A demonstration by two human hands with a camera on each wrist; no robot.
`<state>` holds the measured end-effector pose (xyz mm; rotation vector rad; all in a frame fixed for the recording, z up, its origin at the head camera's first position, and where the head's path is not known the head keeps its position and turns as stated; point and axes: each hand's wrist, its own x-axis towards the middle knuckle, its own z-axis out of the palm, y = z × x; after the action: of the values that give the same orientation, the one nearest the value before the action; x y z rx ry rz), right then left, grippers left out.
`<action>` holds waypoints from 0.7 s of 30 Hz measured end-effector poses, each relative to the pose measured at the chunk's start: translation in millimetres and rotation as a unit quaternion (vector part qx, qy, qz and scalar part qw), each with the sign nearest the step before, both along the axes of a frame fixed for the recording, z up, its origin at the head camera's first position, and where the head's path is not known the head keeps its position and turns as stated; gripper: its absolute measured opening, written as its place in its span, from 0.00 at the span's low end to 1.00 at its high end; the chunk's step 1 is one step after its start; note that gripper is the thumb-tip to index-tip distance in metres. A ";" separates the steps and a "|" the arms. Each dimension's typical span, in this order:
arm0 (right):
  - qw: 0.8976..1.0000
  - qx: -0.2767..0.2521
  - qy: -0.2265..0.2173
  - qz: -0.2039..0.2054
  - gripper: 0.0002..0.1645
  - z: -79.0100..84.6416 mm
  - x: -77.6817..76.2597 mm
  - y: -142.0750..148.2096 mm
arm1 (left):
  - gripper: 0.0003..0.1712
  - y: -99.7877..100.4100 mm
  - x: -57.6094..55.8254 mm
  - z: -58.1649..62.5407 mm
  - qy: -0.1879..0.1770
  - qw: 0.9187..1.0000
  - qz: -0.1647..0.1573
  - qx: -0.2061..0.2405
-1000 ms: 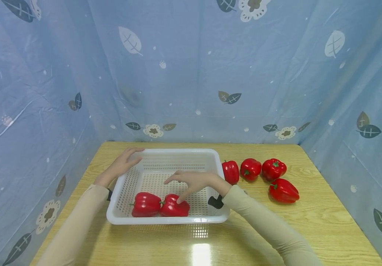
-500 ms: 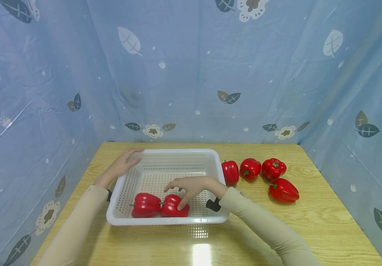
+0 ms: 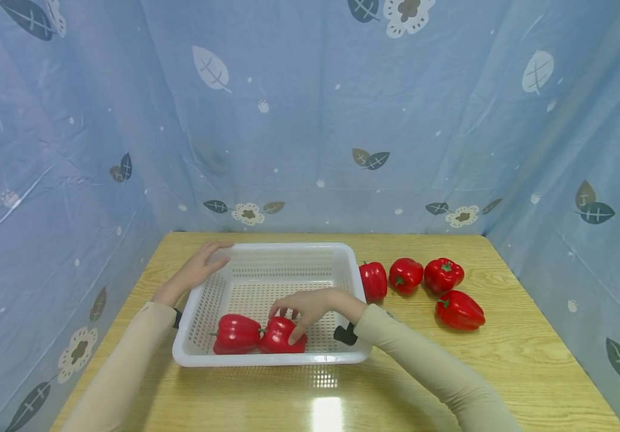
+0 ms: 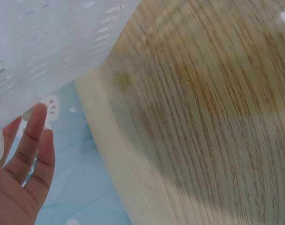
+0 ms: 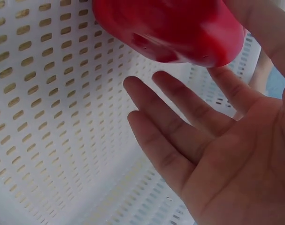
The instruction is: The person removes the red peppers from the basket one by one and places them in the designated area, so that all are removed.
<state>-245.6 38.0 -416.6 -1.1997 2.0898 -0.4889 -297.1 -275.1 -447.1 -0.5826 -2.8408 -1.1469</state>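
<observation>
A white perforated plastic basket [image 3: 272, 359] holds two red bell peppers. One is the left bell pepper [image 3: 236, 334]; beside it, the right bell pepper [image 3: 276, 336] lies partly under my right hand [image 3: 310, 307]. That hand has its thumb on the near side of the pepper and its forefinger on the far side. In the right wrist view the other fingers [image 5: 173, 126] are spread apart from the pepper [image 5: 170, 28]. My left hand [image 3: 193, 270] rests at the basket's far left corner; in the left wrist view its fingers [image 4: 36, 131] lie loosely against the basket's outside [image 4: 53, 42].
To the right of the basket on the wooden table [image 3: 504, 360] lie several more peppers: one pepper [image 3: 373, 282] by the basket wall, another pepper [image 3: 406, 276], a pepper [image 3: 444, 275] with its stem up, and a pepper [image 3: 460, 310] on its side. A blue patterned curtain [image 3: 288, 120] encloses the table.
My right hand has moved down slightly, and its fingers have drawn closer around the right pepper in the basket. My left hand and the peppers stay where they were.
</observation>
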 end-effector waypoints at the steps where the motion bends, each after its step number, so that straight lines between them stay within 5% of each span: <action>1: 1.000 0.001 -0.002 -0.001 0.34 -0.4 -0.2 0.0 | 0.28 0.0 -0.1 0.1 0.000 1.000 0.001 0.001; 21: 0.999 -0.013 -0.033 -0.017 0.30 -2.1 -0.5 -1.6 | 0.28 0.0 1.3 1.1 -0.005 1.000 0.001 0.001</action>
<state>-246.1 36.4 -418.7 -1.1490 2.0563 -0.5662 -295.7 -275.1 -446.0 -0.5771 -2.8475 -1.1551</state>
